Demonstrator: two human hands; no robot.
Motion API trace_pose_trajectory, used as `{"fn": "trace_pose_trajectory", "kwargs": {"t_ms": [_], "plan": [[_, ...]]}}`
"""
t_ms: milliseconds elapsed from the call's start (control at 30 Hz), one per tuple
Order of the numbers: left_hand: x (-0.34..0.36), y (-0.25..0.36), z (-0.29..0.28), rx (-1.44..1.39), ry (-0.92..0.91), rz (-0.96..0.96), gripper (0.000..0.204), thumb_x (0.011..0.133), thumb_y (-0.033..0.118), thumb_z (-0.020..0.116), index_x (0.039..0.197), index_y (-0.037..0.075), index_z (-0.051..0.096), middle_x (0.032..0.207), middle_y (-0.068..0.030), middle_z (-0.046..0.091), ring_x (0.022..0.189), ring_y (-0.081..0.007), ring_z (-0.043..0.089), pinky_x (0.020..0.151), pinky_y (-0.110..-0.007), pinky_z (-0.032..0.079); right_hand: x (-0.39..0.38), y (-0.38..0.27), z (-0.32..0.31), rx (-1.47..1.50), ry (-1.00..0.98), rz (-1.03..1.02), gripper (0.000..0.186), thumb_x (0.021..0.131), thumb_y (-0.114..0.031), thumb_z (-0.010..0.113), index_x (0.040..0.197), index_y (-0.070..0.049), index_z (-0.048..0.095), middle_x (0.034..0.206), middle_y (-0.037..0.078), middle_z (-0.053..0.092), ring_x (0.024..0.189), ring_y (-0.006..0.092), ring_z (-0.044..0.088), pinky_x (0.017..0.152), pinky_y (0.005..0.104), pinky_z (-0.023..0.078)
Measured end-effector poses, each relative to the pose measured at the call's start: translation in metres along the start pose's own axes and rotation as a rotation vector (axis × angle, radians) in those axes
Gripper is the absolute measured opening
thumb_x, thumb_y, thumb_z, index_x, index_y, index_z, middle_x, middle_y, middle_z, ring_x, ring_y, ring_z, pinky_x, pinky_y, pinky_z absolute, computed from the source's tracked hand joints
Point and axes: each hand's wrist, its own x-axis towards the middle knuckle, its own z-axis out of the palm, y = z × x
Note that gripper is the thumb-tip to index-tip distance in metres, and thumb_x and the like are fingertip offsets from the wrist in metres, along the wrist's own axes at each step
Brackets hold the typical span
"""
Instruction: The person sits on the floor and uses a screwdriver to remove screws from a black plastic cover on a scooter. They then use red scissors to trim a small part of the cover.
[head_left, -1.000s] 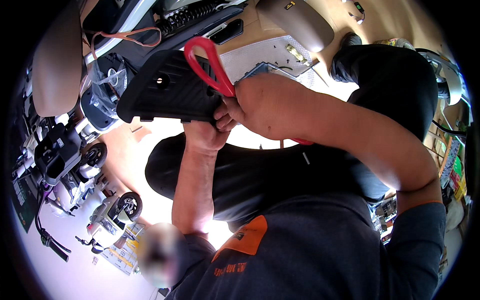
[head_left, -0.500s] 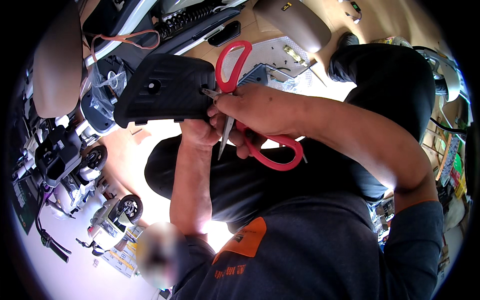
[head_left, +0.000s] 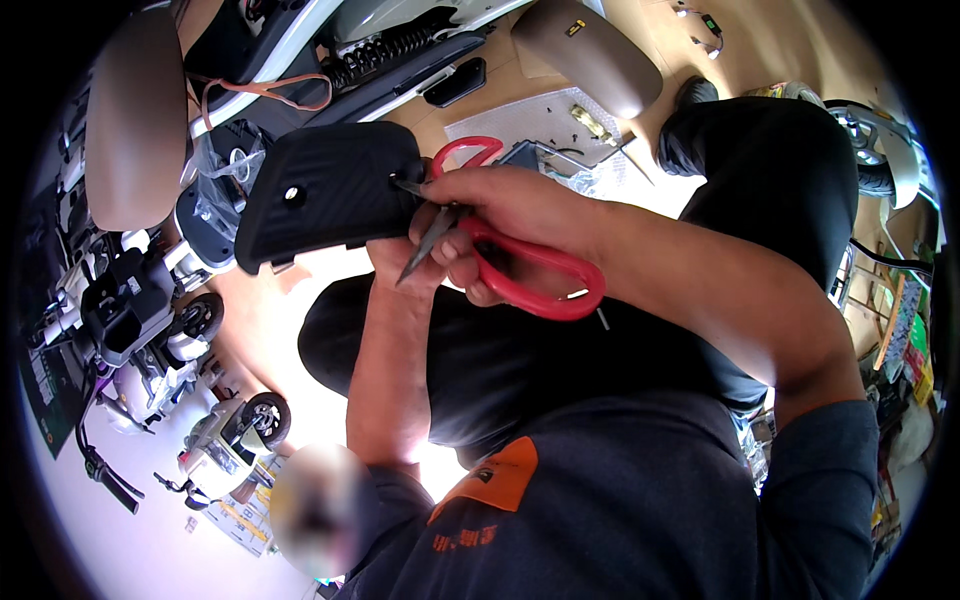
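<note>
A ribbed black plastic cover is held up in front of me, tilted, with two holes through it. My left hand grips its lower right corner, with the fingers partly hidden. My right hand is closed around a pair of red-handled scissors with spread blades. One blade tip sits at the hole near the cover's right edge. The other blade points down and left, in front of my left hand. Whether the tip is inside the hole, I cannot tell.
Beyond the cover lies a translucent sheet with small parts on it. A brown seat rests on the floor at the back. A scooter body with a coil spring stands at the far left. More scooters are at left.
The scissors have turned in my right hand, their lower blade swinging left and the far handle loop dropping. The cover has tilted and its face looks flatter to view.
</note>
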Motion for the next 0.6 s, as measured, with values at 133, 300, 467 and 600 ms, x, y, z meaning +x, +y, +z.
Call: {"fn": "trace_pose_trajectory", "kwargs": {"t_ms": [133, 300, 467, 600], "plan": [[-0.009, -0.009, -0.021, 0.036, -0.012, 0.104, 0.058, 0.099, 0.054, 0.059, 0.13, 0.005, 0.057, 0.116, -0.0158, 0.066, 0.098, -0.026, 0.067, 0.076, -0.036, 0.06, -0.005, 0.004, 0.004, 0.015, 0.03, -0.005, 0.035, 0.106, -0.039, 0.058, 0.101, -0.005, 0.066, 0.072, 0.003, 0.06, 0.057, 0.0159, 0.057, 0.054, 0.0317, 0.046], [-0.016, -0.026, -0.024, 0.671, 0.127, 0.458, 0.057, 0.1, 0.049, 0.062, 0.133, 0.004, 0.056, 0.124, -0.0137, 0.064, 0.111, -0.0256, 0.064, 0.099, -0.038, 0.054, 0.0, 0.005, 0.003, 0.084, -0.035, 0.008, 0.035, 0.106, -0.038, 0.056, 0.102, -0.005, 0.067, 0.079, 0.006, 0.067, 0.06, 0.0172, 0.06, 0.055, 0.0317, 0.048], [0.001, -0.015, -0.016, 0.3, 0.161, 0.312, 0.054, 0.1, 0.048, 0.063, 0.133, 0.005, 0.059, 0.123, -0.0107, 0.066, 0.113, -0.0236, 0.064, 0.104, -0.037, 0.051, 0.005, 0.008, 0.008, 0.009, 0.069, -0.044, 0.04, 0.108, -0.039, 0.051, 0.104, -0.002, 0.064, 0.082, 0.011, 0.071, 0.063, 0.0218, 0.067, 0.06, 0.0352, 0.054], [0.008, -0.009, 0.003, 0.321, 0.26, 0.274, 0.055, 0.1, 0.05, 0.061, 0.133, 0.006, 0.059, 0.126, -0.0098, 0.066, 0.115, -0.0234, 0.064, 0.104, -0.039, 0.05, -0.008, -0.007, 0.006, -0.685, 0.102, -0.197, 0.046, 0.11, -0.042, 0.042, 0.108, 0.001, 0.06, 0.081, 0.014, 0.071, 0.068, 0.0243, 0.072, 0.063, 0.036, 0.057]]}}
